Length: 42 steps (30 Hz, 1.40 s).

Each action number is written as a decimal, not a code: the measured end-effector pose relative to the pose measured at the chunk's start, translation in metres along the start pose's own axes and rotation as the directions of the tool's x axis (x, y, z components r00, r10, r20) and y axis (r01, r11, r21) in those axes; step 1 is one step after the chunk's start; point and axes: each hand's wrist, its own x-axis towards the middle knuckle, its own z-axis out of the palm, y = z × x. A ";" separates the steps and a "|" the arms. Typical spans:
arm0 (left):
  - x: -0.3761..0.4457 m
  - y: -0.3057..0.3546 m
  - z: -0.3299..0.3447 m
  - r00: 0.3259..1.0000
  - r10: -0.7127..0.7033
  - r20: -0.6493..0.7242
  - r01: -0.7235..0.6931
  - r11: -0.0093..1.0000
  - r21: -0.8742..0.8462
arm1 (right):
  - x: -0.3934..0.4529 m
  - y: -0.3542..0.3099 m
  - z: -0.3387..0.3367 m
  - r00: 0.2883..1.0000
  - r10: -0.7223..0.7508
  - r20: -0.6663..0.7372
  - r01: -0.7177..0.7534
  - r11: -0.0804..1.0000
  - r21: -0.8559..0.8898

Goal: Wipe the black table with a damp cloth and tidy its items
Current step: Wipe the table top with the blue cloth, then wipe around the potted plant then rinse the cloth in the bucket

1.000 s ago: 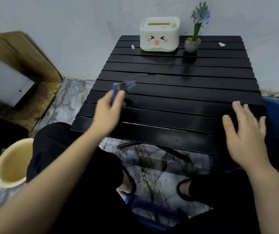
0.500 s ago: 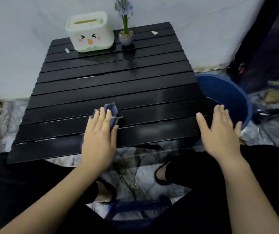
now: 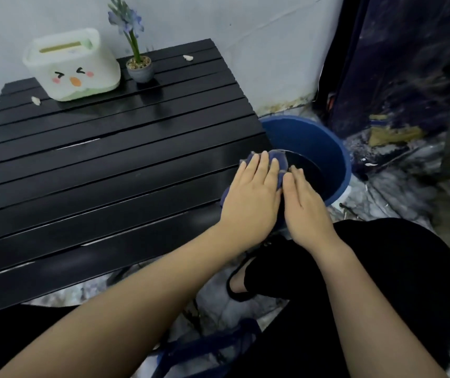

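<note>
The black slatted table fills the left of the view. My left hand lies palm-down on a bunched blue cloth at the table's right edge, fingers stretched over it, right beside the bucket. My right hand rests flat next to it, fingertips touching the cloth's edge, above the bucket's rim. At the table's far side stand a white tissue box with a cartoon face and a small grey pot with a blue flower. Two white scraps lie there, one on the left and one on the right.
A blue bucket holding dark water stands on the floor against the table's right side. A dark curtain hangs behind it. My knees in black trousers and a black shoe are below the table's near edge, on a marbled floor.
My left hand has carried the cloth from the table's middle to its right edge by the bucket. The right hand has closed in beside it. The view has swung right.
</note>
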 end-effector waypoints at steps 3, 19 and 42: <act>0.025 -0.007 0.002 0.994 0.107 -0.005 -0.107 0.993 -0.047 | -0.002 0.000 -0.001 0.998 -0.068 -0.017 0.069 0.996 0.059; 0.050 -0.106 -0.063 0.862 -0.492 -0.120 0.191 0.536 -0.822 | 0.016 -0.066 0.029 0.959 -0.281 0.034 0.280 0.920 -0.276; 0.039 -0.338 -0.031 0.565 -0.724 -0.396 0.769 0.636 -0.064 | 0.297 -0.237 0.176 0.761 -0.558 0.331 0.632 0.754 -0.181</act>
